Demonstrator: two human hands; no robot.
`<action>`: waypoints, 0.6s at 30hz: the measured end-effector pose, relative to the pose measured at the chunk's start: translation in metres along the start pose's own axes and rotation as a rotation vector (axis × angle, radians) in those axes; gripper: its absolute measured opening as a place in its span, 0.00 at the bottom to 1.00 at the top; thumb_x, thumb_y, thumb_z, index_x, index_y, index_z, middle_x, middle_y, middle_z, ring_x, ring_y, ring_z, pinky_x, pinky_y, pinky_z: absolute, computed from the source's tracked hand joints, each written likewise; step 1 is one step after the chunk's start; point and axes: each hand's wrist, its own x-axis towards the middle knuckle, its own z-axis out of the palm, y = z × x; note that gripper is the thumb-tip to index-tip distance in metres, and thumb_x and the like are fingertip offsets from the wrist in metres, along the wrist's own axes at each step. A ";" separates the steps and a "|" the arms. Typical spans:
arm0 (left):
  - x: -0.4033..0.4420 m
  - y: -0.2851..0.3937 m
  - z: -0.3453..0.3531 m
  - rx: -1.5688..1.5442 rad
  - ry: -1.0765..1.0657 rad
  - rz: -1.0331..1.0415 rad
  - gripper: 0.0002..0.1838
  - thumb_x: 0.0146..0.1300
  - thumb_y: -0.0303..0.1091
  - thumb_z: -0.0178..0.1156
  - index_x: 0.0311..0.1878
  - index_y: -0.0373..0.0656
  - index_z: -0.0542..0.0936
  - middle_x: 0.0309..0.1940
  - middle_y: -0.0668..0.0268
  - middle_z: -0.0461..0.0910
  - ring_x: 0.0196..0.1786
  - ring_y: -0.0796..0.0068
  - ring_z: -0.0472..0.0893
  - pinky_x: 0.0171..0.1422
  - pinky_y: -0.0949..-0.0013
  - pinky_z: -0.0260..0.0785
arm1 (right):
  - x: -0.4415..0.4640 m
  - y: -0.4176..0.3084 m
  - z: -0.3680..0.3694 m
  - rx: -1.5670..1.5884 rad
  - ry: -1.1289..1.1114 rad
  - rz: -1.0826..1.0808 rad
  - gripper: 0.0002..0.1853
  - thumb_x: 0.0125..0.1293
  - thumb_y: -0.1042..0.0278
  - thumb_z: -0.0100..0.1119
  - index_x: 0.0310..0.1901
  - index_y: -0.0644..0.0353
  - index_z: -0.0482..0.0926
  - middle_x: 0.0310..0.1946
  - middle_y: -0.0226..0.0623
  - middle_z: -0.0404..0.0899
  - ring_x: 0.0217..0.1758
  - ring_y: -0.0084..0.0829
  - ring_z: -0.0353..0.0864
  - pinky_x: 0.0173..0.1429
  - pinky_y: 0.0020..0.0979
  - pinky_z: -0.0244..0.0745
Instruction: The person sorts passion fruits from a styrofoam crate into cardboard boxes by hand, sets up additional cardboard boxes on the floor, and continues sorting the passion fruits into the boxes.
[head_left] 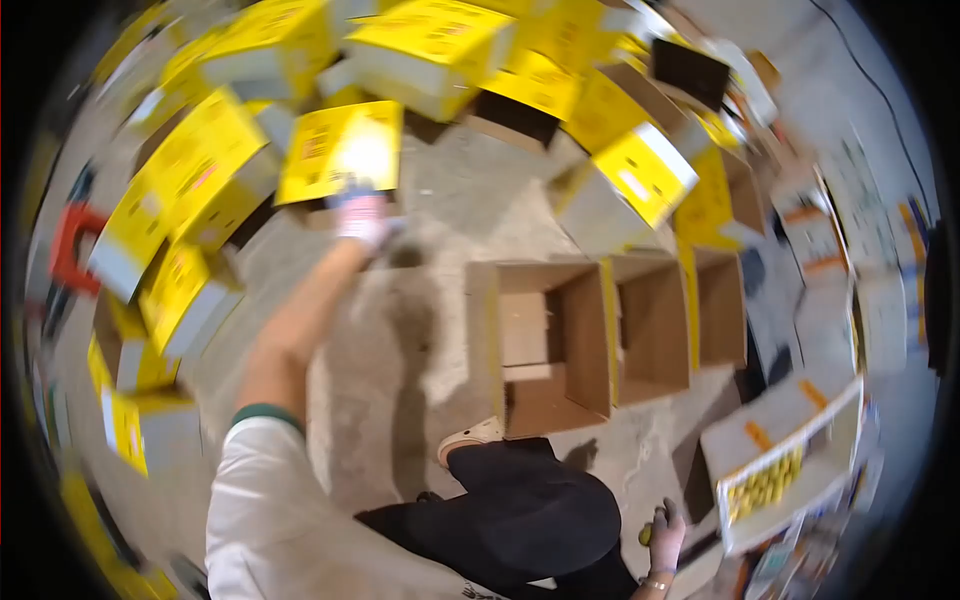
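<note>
My left hand (pixel 362 215), in a light glove with dark fingertips, reaches forward to the near edge of a yellow box (pixel 335 150). Its fingers are blurred against that edge, so whether they grip it is unclear. Low on the right, my gloved right hand (pixel 668 535) is curled around a small greenish round object (pixel 645 534). To its right stands a white open box (pixel 790 510) with several small yellow-green items inside. Between the hands, three open cardboard boxes (pixel 585 350) stand in a row, their insides facing up.
Many yellow boxes (pixel 430 55) lie in an arc across the front and left. A red and dark object (pixel 75 248) is at the far left. My shoe (pixel 475 437) is beside the nearest open box. A cable (pixel 880 95) runs at the upper right.
</note>
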 end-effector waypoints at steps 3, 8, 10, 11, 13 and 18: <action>0.032 -0.053 0.028 0.051 -0.243 -0.040 0.66 0.45 0.66 0.69 0.77 0.43 0.42 0.77 0.51 0.46 0.78 0.47 0.45 0.79 0.49 0.41 | -0.038 0.004 0.023 -0.220 0.071 -0.119 0.16 0.64 0.67 0.55 0.51 0.67 0.79 0.46 0.54 0.81 0.50 0.51 0.79 0.58 0.39 0.72; 0.082 -0.097 0.085 0.100 -0.333 -0.170 0.45 0.60 0.43 0.64 0.75 0.50 0.50 0.65 0.47 0.66 0.63 0.45 0.72 0.62 0.44 0.67 | -0.042 0.058 0.059 -0.118 -0.113 0.003 0.16 0.69 0.66 0.55 0.54 0.64 0.77 0.39 0.42 0.83 0.36 0.30 0.79 0.43 0.32 0.75; 0.115 -0.124 0.154 0.135 -0.185 -0.156 0.26 0.66 0.34 0.53 0.67 0.42 0.63 0.52 0.46 0.78 0.47 0.47 0.82 0.49 0.49 0.76 | -0.040 0.071 0.069 -0.043 -0.106 -0.024 0.16 0.71 0.65 0.54 0.55 0.63 0.77 0.35 0.36 0.82 0.33 0.22 0.75 0.38 0.27 0.74; 0.115 -0.122 0.148 0.125 -0.135 -0.071 0.19 0.66 0.31 0.50 0.60 0.41 0.67 0.46 0.47 0.80 0.44 0.47 0.83 0.45 0.50 0.77 | -0.040 0.061 0.067 -0.080 -0.103 -0.021 0.16 0.70 0.65 0.54 0.55 0.63 0.77 0.34 0.38 0.82 0.33 0.25 0.77 0.40 0.29 0.74; 0.100 -0.098 0.091 0.096 -0.088 0.030 0.09 0.66 0.29 0.47 0.45 0.40 0.74 0.36 0.49 0.84 0.42 0.49 0.85 0.44 0.51 0.78 | -0.042 0.039 0.058 -0.215 -0.067 -0.097 0.15 0.69 0.66 0.54 0.54 0.64 0.77 0.33 0.44 0.83 0.35 0.32 0.81 0.43 0.32 0.76; -0.004 -0.042 -0.090 -0.080 -0.221 0.128 0.15 0.64 0.38 0.49 0.38 0.42 0.83 0.36 0.48 0.83 0.38 0.46 0.83 0.40 0.47 0.75 | -0.045 -0.018 0.041 -0.252 -0.019 -0.196 0.17 0.67 0.69 0.52 0.54 0.68 0.76 0.43 0.57 0.82 0.46 0.44 0.83 0.53 0.37 0.74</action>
